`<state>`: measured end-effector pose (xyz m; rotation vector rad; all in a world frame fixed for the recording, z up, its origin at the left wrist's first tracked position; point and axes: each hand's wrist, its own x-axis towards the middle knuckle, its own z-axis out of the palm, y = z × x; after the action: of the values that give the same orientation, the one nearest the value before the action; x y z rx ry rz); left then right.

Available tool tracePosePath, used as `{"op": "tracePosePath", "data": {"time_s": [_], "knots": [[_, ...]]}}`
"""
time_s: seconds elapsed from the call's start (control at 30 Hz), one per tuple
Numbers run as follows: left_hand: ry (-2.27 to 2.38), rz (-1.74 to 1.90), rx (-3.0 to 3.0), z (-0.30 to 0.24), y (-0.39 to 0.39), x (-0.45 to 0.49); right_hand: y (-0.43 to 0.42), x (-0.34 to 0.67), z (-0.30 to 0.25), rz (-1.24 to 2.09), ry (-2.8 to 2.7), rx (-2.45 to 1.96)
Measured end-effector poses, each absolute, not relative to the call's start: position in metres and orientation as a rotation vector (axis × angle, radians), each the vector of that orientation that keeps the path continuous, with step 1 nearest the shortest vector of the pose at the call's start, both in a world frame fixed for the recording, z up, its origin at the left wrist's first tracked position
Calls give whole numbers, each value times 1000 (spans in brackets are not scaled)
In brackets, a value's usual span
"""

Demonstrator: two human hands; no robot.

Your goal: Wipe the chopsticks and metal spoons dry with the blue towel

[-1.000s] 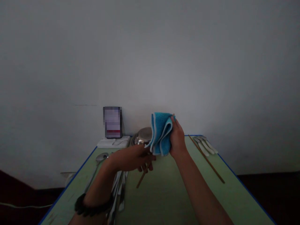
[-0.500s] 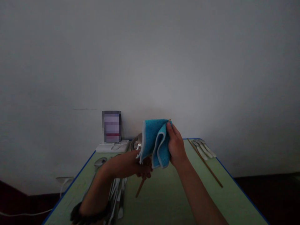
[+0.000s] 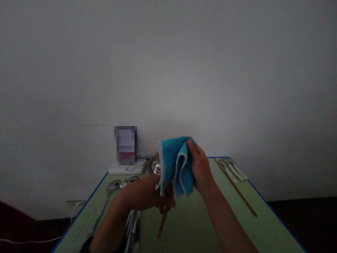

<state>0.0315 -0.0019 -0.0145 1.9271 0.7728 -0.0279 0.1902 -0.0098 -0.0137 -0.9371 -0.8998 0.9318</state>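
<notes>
A blue cloth (image 3: pixel 171 158) with a pale edge hangs folded in front of me, pinched near its top by my right hand (image 3: pixel 201 167). Partly behind the cloth, my left hand (image 3: pixel 165 203) is closed round a wooden chopstick (image 3: pixel 161 226), whose lower end points down toward the table. A small tip pokes out at the cloth's upper corner by my right thumb. The middle of the chopstick is hidden by the cloth and fingers.
A shiny metal bowl (image 3: pixel 152 166) stands behind my left hand. Large spoons (image 3: pixel 113 185) and slim cutlery (image 3: pixel 131 226) lie on the left. At right are another chopstick (image 3: pixel 237 188) and several white-handled forks (image 3: pixel 231 170). A blurred screen (image 3: pixel 126 144) stands on a white base (image 3: pixel 123 169).
My left hand and the chopstick have moved down and slightly right, with more of the lower end showing. The cloth hangs a little lower in my right hand. The view has shifted slightly.
</notes>
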Motion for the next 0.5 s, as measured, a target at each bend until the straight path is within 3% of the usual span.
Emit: {"op": "tracePosePath", "data": {"time_s": [0.5], "knots": [[787,35,2160,-17,0,33,5,196,-24,799,-604,-984]]}}
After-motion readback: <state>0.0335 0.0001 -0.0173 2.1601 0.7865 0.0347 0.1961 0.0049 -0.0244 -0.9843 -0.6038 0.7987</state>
